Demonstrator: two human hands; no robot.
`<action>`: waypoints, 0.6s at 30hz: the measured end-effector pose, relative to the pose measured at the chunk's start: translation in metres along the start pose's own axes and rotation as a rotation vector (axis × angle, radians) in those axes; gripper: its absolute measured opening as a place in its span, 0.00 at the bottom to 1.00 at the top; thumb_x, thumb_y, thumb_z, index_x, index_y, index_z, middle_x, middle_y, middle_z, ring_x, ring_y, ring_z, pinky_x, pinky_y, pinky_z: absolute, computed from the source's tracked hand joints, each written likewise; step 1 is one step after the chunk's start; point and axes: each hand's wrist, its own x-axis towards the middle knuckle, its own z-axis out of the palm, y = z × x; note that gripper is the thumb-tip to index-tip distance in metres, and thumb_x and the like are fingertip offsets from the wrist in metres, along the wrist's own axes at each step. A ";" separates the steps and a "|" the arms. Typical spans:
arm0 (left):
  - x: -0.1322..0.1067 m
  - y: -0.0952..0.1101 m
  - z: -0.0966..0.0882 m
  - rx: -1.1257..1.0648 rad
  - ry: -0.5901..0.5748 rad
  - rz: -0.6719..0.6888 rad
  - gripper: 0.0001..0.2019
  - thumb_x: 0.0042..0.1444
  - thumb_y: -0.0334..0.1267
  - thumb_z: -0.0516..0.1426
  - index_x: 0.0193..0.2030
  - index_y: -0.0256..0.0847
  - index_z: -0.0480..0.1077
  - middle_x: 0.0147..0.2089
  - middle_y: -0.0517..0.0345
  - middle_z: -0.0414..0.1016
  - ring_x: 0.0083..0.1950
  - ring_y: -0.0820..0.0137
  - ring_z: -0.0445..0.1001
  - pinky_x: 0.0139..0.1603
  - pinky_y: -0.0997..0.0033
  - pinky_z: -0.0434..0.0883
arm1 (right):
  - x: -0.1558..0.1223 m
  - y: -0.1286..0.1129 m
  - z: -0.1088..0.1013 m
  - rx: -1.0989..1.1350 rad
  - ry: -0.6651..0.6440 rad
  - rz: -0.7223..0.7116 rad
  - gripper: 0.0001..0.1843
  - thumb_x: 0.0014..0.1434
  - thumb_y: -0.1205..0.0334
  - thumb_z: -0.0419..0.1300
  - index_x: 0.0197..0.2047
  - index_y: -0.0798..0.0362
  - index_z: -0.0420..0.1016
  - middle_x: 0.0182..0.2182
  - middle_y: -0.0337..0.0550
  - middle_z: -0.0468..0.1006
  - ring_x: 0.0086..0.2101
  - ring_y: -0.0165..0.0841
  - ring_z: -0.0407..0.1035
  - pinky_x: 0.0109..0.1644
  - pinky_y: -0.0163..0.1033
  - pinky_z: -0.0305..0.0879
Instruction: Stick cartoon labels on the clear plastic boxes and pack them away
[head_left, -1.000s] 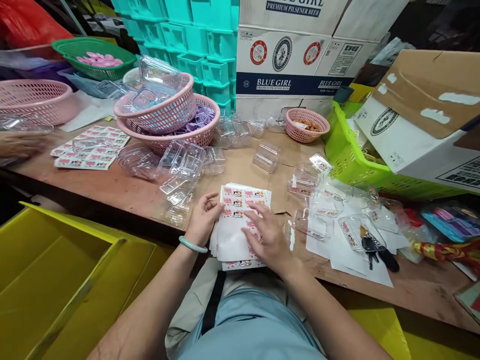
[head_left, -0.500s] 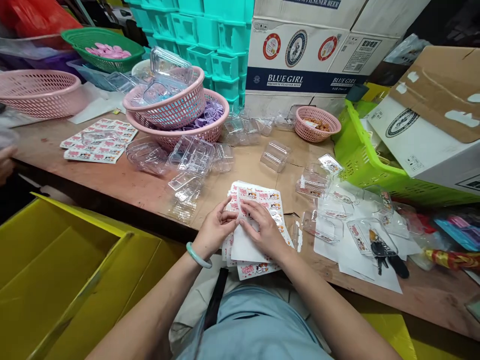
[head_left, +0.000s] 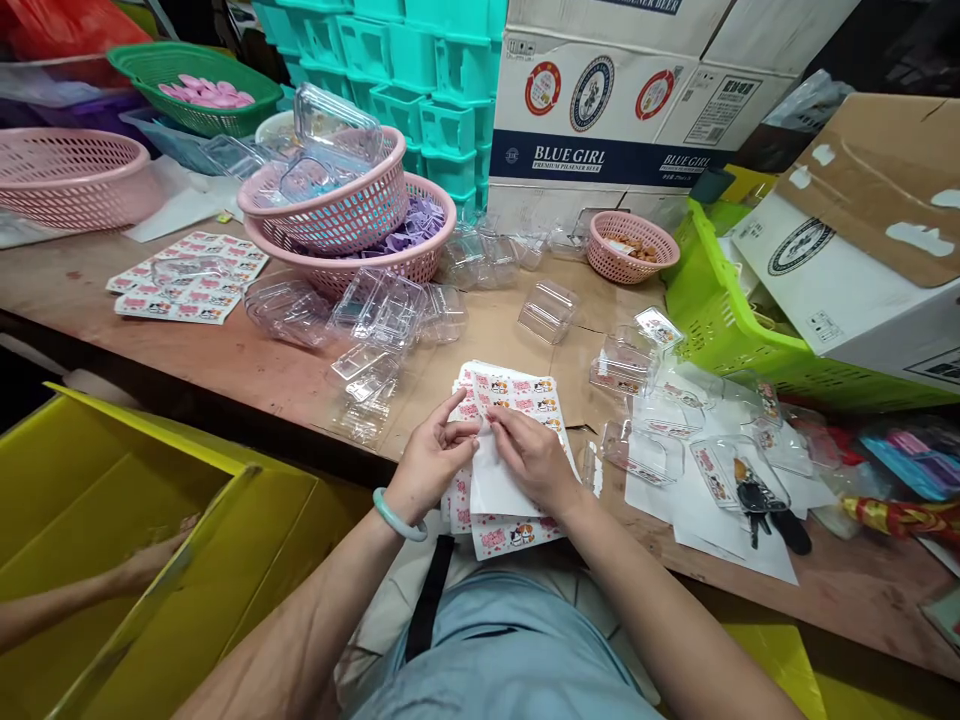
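Head view, lower left of the frame: another person's bare forearm [head_left: 97,590] reaches into a large yellow folded-sided box [head_left: 281,545]. Above it, on the brown table, lie white paper sheets printed with pink and cat designs [head_left: 169,307]. Upper left of centre, two round pink plastic mesh baskets [head_left: 367,215] are stacked, with clear plastic clamshell boxes [head_left: 386,310] in front.

At lower centre, the left hand [head_left: 433,460] is loosely curled, index finger raised, its thumb at the left edge of the blank-topped white sheet [head_left: 501,488]. That sheet lies on a pile of printed label sheets [head_left: 541,402] near the table edge. The right hand [head_left: 534,455] has thumb and fingertips drawn together over the sheet's upper part; whether either hand pinches a label is too small to make out.

The step in hand looks like working a label off the backing; the next move seems to call for a light pinch and a steadied sheet.

Right of centre are labelled clear plastic boxes [head_left: 643,458] and dark keys [head_left: 756,505].
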 end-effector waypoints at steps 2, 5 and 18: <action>0.000 0.000 -0.001 -0.037 0.006 -0.015 0.45 0.43 0.36 0.67 0.68 0.36 0.54 0.39 0.55 0.77 0.35 0.74 0.73 0.37 0.75 0.67 | -0.001 -0.001 -0.002 0.079 -0.014 0.017 0.17 0.63 0.62 0.57 0.55 0.52 0.71 0.49 0.50 0.78 0.51 0.37 0.73 0.56 0.45 0.71; 0.000 0.001 -0.001 -0.045 -0.010 -0.044 0.45 0.42 0.38 0.68 0.67 0.37 0.55 0.38 0.56 0.77 0.32 0.75 0.71 0.32 0.76 0.65 | -0.002 -0.003 -0.002 0.127 -0.002 0.055 0.16 0.61 0.62 0.60 0.52 0.50 0.74 0.49 0.48 0.78 0.51 0.37 0.73 0.57 0.47 0.70; 0.003 -0.007 0.002 0.120 0.061 0.095 0.40 0.46 0.36 0.65 0.66 0.34 0.57 0.33 0.62 0.70 0.35 0.75 0.70 0.38 0.77 0.67 | 0.003 -0.003 -0.004 0.560 0.158 0.572 0.11 0.59 0.54 0.61 0.37 0.53 0.80 0.36 0.45 0.82 0.37 0.37 0.77 0.43 0.42 0.74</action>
